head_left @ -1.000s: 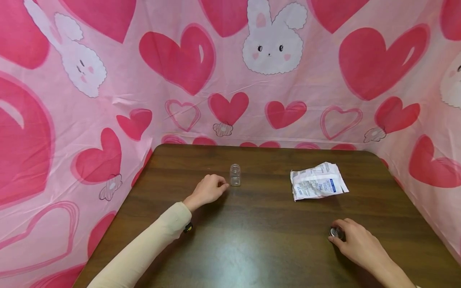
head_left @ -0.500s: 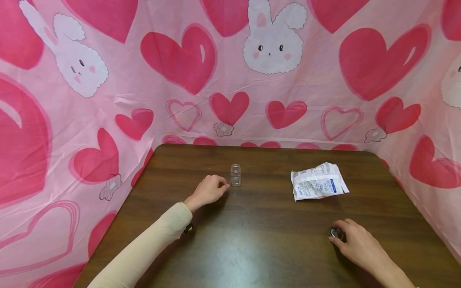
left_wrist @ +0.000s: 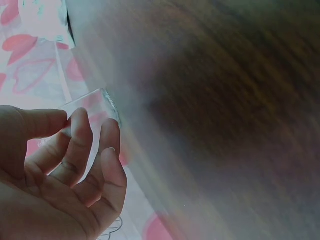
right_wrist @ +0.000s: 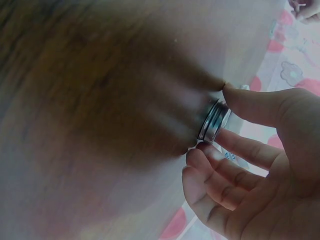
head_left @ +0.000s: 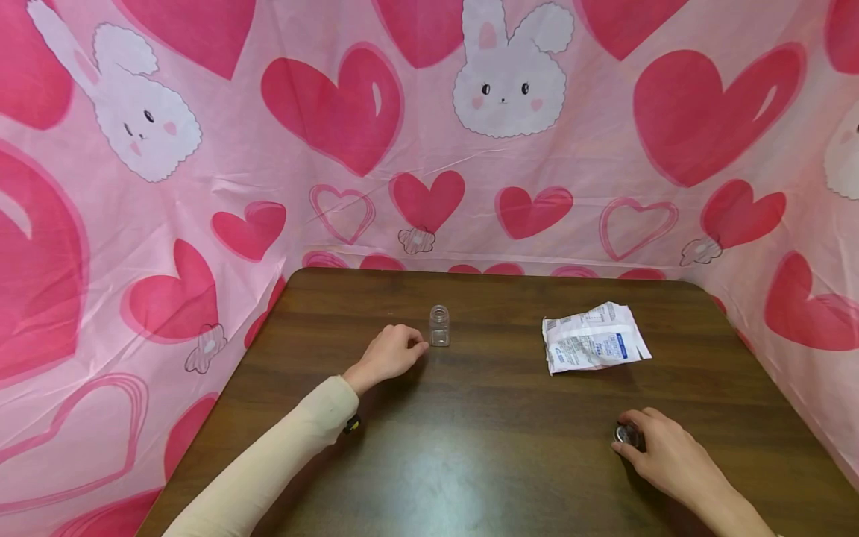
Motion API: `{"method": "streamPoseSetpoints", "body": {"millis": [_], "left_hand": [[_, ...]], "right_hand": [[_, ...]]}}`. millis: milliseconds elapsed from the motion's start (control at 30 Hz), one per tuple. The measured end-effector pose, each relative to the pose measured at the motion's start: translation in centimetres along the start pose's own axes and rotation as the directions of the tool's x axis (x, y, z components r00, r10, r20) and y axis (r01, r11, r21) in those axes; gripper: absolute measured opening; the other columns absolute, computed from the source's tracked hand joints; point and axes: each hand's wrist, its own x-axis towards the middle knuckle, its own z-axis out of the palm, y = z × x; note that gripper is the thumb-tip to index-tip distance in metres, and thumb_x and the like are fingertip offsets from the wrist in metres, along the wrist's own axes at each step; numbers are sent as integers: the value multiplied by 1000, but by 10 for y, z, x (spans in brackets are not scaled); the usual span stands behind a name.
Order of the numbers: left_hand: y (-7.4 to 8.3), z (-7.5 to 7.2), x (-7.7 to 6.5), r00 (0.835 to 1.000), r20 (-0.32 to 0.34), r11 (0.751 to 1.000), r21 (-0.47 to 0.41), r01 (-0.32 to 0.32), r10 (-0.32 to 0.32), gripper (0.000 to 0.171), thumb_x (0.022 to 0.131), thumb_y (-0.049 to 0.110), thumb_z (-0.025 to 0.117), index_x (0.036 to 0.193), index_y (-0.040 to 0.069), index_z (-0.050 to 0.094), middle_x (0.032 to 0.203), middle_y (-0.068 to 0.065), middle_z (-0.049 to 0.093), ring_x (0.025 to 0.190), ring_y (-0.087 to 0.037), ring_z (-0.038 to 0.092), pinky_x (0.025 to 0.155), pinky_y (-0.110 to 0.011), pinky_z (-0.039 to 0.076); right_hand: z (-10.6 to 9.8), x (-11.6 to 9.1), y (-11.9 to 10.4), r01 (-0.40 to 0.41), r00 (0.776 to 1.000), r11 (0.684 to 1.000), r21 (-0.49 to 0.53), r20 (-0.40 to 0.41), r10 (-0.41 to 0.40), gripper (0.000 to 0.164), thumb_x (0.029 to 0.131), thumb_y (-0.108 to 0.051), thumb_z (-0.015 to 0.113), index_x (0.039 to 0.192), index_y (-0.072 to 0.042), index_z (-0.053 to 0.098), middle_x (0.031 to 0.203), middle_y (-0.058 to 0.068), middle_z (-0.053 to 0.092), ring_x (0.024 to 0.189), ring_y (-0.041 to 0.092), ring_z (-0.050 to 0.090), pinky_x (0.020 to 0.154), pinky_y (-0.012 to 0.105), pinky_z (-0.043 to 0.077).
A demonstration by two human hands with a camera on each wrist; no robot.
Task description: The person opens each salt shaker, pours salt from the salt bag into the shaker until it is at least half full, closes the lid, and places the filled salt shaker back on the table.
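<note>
A small clear bottle point(head_left: 439, 332) stands upright and uncapped toward the back of the brown table point(head_left: 483, 425). Just left of it my left hand point(head_left: 389, 354) rests with loosely bent fingers and holds nothing. In the left wrist view the bottle point(left_wrist: 100, 102) shows behind the fingertips. At the front right, my right hand point(head_left: 671, 451) has its thumb and fingers round a small round silver lid point(head_left: 627, 435), low at the tabletop. From the right wrist, the lid point(right_wrist: 211, 121) shows its ridged metal side between thumb and fingers.
A white printed packet point(head_left: 593, 339) lies right of the bottle, beyond the right hand. Pink cloth point(head_left: 416, 134) with hearts and rabbits hangs behind the table and along both sides. A small black and yellow item point(head_left: 351, 424) sits at the left wrist.
</note>
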Motion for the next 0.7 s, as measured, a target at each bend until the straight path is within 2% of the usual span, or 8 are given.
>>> {"method": "streamPoseSetpoints", "body": {"millis": [200,367,533,700], "left_hand": [[0,-4,2,1000,-9,1000,-3,-8,8,16,103,21,71,103,9,81,73,1,63,65,-18,57,58,-34,48],[3,-9,4,999,-32,1000,8,-21,22,16,102,21,72,102,8,81,71,2,62,65,-18,55,57,-34,46],[7,-13,6,999,-37,1000,4,-30,31,17,103,22,71,101,8,81,69,1,61,65,-19,54,57,-35,45],[12,-13,8,999,-35,999,2,-35,36,17,103,21,71,99,7,80,68,1,60,62,-17,53,55,-33,43]], "right_hand": [[0,-1,-1,-6,1000,1000,-5,-15,5,43,86,-35,88,112,-4,73,106,13,70,95,34,68,78,63,54],[-4,2,-3,-44,999,999,-8,0,44,52,91,-43,83,119,-1,72,111,18,69,100,39,67,79,66,53],[-4,4,-5,-49,999,999,-4,-10,49,48,91,-38,83,117,1,72,109,17,70,98,38,67,79,65,53],[2,3,-11,16,996,1000,6,-82,-15,38,89,-29,86,112,-1,74,102,10,70,92,32,67,77,60,54]]}}
